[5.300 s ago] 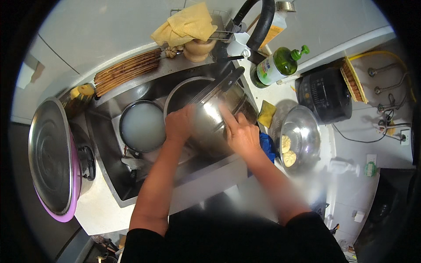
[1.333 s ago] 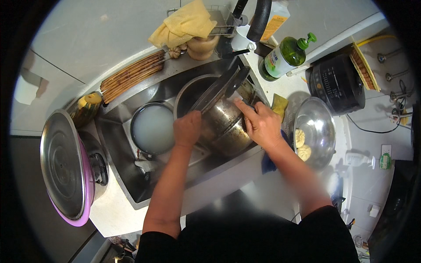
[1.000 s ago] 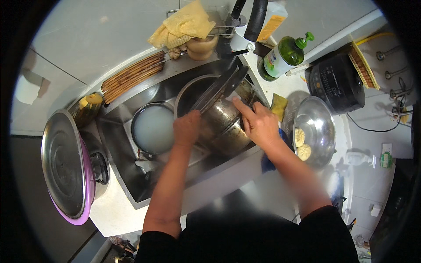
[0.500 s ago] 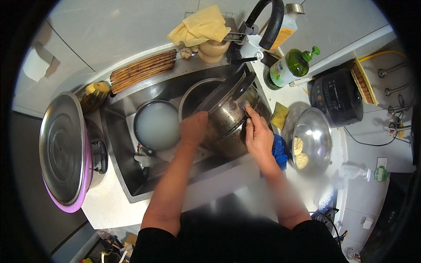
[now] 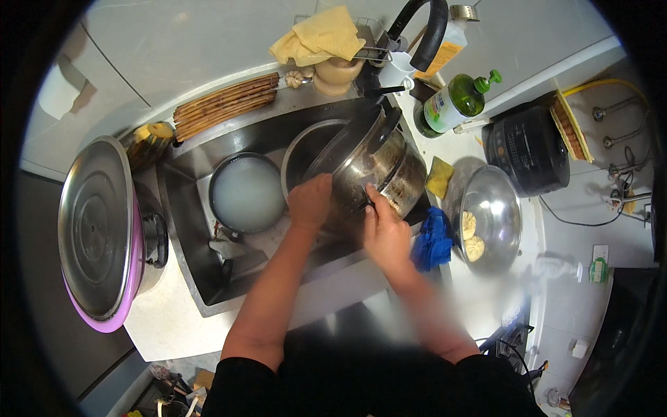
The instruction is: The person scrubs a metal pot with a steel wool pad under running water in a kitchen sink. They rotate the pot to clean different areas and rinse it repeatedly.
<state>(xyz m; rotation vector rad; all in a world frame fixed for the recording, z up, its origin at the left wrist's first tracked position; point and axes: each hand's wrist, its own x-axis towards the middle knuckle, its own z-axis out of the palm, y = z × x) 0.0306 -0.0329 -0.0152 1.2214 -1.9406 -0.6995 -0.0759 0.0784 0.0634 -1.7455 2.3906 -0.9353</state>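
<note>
A steel pot (image 5: 394,156) with brown stains on its outside lies tilted in the sink (image 5: 182,243), its side toward me and a dark handle at the top. My left hand (image 5: 310,201) is closed on the pot's near edge; the exact grip is hidden. My right hand (image 5: 386,233) is pressed to the pot's stained side, fingers pinched together around something small and dark that I cannot make out. Left of the pot, a round bowl (image 5: 248,194) of cloudy whitish water sits in the sink. Beside my right wrist lies a blue cloth (image 5: 433,240).
A lidded pot (image 5: 97,229) with a pink rim stands left of the sink. On the right are a yellow sponge (image 5: 439,178), a steel bowl (image 5: 511,215) with pale buns, a green pump bottle (image 5: 455,104) and a black cooker (image 5: 526,153). The black faucet (image 5: 438,42) arches behind.
My right hand has slid down and left along the pot's side. The left hand keeps its hold on the pot. The whole view has shifted slightly.
</note>
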